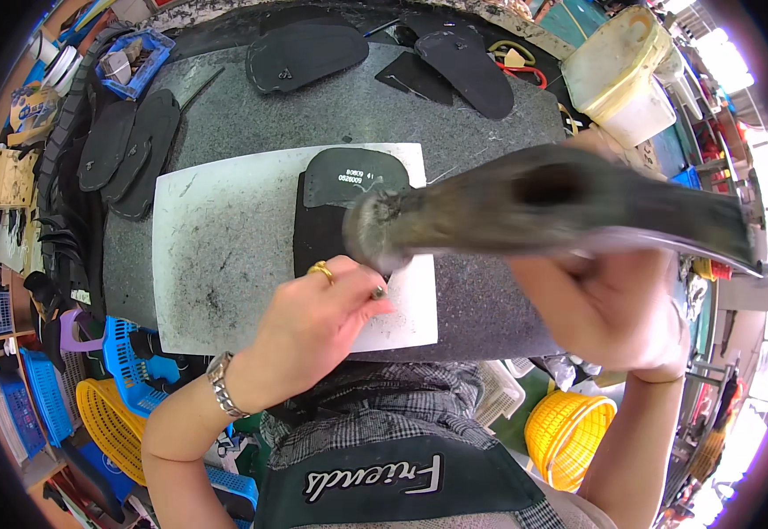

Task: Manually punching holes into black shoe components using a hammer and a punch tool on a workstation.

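My right hand (618,304) is closed round a hammer (490,207), whose worn metal head is raised close to the camera and blurred. My left hand (300,326), with a ring and a wristwatch, pinches a thin metal rod like a hand punch (379,294), seen end-on. Its lower tip is hidden. Beneath the hammer, a black flat piece with a rounded end (318,238) and white print lies on a scuffed white board (216,264). The left fingers are at its near end; the hammer covers part of it.
On the dark grey work surface (216,115) lie black sole-shaped pieces (309,57) at the back and more black pieces (141,150) at left. A blue basket (150,66) stands back left, a white container (618,75) back right. Yellow baskets (569,432) sit below the front edge.
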Available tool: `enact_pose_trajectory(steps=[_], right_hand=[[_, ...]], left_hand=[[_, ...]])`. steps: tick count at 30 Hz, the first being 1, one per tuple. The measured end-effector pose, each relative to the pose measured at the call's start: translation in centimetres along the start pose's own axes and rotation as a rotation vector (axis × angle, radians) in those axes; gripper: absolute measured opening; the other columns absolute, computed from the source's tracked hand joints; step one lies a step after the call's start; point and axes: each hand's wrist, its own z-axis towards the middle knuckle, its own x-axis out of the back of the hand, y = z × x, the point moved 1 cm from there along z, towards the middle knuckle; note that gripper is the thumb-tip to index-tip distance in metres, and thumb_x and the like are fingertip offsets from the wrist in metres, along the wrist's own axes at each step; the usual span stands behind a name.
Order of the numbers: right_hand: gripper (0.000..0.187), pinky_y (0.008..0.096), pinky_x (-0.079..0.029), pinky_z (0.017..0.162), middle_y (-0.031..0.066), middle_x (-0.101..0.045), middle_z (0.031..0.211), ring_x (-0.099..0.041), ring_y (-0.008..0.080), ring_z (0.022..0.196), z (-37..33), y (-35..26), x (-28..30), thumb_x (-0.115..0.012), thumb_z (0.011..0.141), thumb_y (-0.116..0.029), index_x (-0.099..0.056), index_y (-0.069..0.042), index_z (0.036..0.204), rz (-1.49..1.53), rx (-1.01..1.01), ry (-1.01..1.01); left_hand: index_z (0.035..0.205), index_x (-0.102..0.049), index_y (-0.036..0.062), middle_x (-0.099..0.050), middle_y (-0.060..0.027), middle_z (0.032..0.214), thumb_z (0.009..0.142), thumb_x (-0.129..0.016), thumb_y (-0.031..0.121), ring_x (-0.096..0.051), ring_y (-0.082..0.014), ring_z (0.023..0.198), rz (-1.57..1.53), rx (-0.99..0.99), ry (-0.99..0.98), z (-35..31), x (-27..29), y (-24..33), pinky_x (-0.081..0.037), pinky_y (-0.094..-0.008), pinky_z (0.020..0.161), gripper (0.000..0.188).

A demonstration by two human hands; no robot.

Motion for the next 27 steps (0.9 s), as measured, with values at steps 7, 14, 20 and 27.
enact_pose_trajectory(steps=[7, 14, 20, 27], right_hand=[[0.02, 0.0294, -0.04, 0.047, 0.0068, -0.049, 0.074, -0.054, 0.0158, 0.054, -0.4, -1.5, 0.2, -0.063, 0.079, 0.001, -0.053, -0.001, 0.097, -0.387, 0.05, -0.261], [0.042, 0.0228, -0.051, 0.071, 0.0104, -0.063, 0.105, -0.062, 0.0122, 0.085, -0.8, -1.6, 1.7, -0.064, 0.081, 0.011, -0.052, 0.004, 0.121, -0.18, -0.159, 0.031], [0.035, 0.0341, -0.053, 0.063, 0.011, -0.064, 0.082, -0.064, 0.0218, 0.076, 0.5, -2.2, 1.5, -0.062, 0.078, 0.002, -0.061, 0.001, 0.113, -0.317, 0.094, -0.386], [0.018, 0.0315, -0.038, 0.048, 0.0091, -0.052, 0.082, -0.05, 0.0184, 0.055, 0.9, -3.1, 1.1, -0.066, 0.079, 0.001, -0.059, 0.0, 0.095, -0.417, 0.008, -0.093]], left_hand=[[0.087, -0.059, 0.0004, -0.064, -0.0092, 0.069, 0.083, -0.067, 0.002, -0.064, -0.0163, 0.062, -0.463, 0.235, 0.136, 1.0, -0.8, -1.4, -0.048, -0.0226, 0.059, 0.01], [0.085, -0.059, 0.0016, -0.063, -0.0104, 0.073, 0.079, -0.071, 0.003, -0.058, -0.0206, 0.056, -0.238, 0.111, 0.093, 0.5, -0.4, -0.8, -0.046, -0.0303, 0.052, 0.013], [0.088, -0.059, 0.0041, -0.06, -0.0084, 0.071, 0.079, -0.069, 0.002, -0.057, -0.0253, 0.063, 0.128, -0.153, 0.15, 0.6, -1.0, 1.0, -0.048, -0.033, 0.056, 0.014], [0.093, -0.062, 0.0037, -0.068, -0.0121, 0.081, 0.082, -0.067, 0.001, -0.065, -0.0177, 0.066, -0.374, 0.191, 0.153, 0.9, -1.2, -1.1, -0.049, -0.0261, 0.062, 0.012]])
